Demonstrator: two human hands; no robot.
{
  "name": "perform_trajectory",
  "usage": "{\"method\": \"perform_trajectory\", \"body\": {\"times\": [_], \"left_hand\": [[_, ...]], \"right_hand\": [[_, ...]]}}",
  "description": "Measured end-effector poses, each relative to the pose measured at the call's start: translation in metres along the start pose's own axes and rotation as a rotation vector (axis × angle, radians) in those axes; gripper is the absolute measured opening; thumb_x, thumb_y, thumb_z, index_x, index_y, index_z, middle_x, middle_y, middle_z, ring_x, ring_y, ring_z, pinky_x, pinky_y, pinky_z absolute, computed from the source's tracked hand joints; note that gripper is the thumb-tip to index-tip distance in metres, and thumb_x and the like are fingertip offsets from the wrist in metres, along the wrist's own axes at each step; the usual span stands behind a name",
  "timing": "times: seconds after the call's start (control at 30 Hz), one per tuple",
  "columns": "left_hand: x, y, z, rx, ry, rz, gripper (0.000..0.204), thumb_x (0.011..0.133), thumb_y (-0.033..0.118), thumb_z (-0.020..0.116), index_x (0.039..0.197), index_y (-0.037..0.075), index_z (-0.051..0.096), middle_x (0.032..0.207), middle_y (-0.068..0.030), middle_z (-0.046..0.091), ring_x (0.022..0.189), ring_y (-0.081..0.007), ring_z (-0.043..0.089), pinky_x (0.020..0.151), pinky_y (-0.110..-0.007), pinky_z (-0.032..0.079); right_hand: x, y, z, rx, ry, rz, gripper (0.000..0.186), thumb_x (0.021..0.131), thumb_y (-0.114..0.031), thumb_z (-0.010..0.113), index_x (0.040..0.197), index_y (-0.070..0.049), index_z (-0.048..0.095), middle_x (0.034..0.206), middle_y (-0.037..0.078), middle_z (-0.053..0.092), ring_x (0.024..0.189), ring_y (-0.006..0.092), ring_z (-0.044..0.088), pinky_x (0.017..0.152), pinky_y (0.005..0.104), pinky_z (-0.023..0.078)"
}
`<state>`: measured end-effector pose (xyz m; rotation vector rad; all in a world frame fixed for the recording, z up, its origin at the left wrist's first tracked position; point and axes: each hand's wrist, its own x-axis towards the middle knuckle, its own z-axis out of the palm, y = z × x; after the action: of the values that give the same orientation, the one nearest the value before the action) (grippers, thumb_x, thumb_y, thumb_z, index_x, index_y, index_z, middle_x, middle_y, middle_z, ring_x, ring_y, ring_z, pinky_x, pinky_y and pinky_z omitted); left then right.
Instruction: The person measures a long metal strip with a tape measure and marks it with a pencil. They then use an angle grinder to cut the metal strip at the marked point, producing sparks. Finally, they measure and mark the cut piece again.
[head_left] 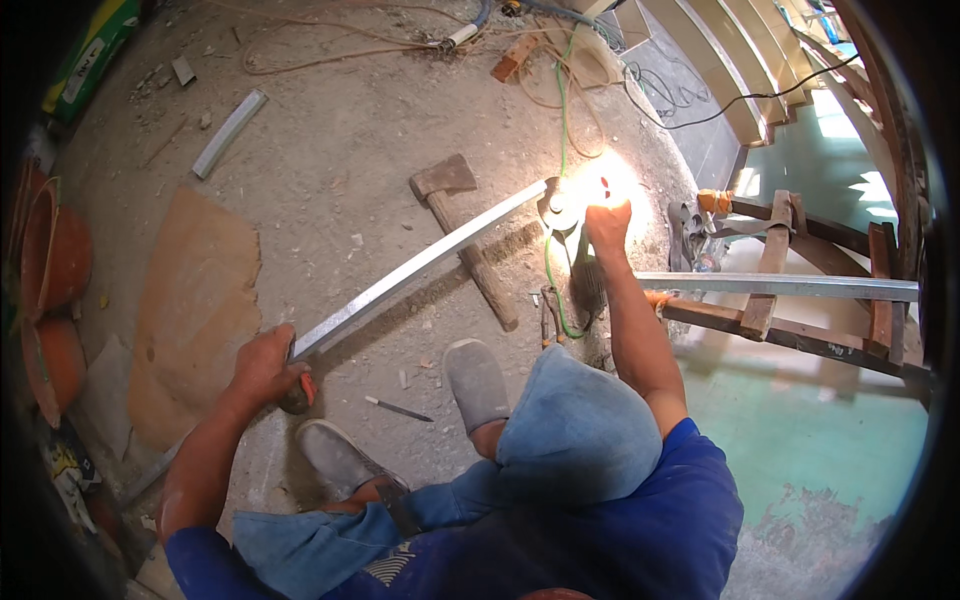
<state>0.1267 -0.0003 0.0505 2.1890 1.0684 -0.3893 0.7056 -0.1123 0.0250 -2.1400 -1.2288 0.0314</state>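
Note:
My left hand point(262, 362) is closed around a long, pale metal channel point(420, 265), with a red-handled object point(306, 390) at my fingers. The channel runs diagonally up to a dark power tool point(557, 208). My right hand point(607, 225) is closed on that tool, beside a bright glare that hides its details. A green cord point(560, 320) loops below it. An axe point(462, 222) with a wooden handle lies under the channel, and a pencil point(397, 409) lies by my sandalled feet.
Orange buckets point(55, 260) and cardboard point(185, 300) are at left. A short metal offcut point(228, 132) and tangled hoses point(390, 40) lie farther forward. A wooden ladder point(770, 320), another metal channel point(780, 285) and stairs point(740, 70) fill the right, beside the dusty floor's edge.

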Motion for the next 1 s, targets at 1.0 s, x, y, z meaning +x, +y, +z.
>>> {"method": "perform_trajectory", "body": {"times": [1.0], "left_hand": [[0.018, -0.049, 0.010, -0.230, 0.131, -0.131, 0.036, 0.091, 0.031, 0.068, 0.108, 0.000, 0.068, 0.102, -0.0214, 0.069, 0.096, -0.0362, 0.066, 0.087, -0.044, 0.050]], "right_hand": [[-0.062, 0.185, -0.012, -0.082, -0.361, 0.394, 0.024, 0.084, -0.010, 0.070, 0.103, 0.003, 0.062, 0.090, 0.014, 0.070, 0.082, 0.0289, 0.067, 0.075, 0.0388, 0.053]]}}
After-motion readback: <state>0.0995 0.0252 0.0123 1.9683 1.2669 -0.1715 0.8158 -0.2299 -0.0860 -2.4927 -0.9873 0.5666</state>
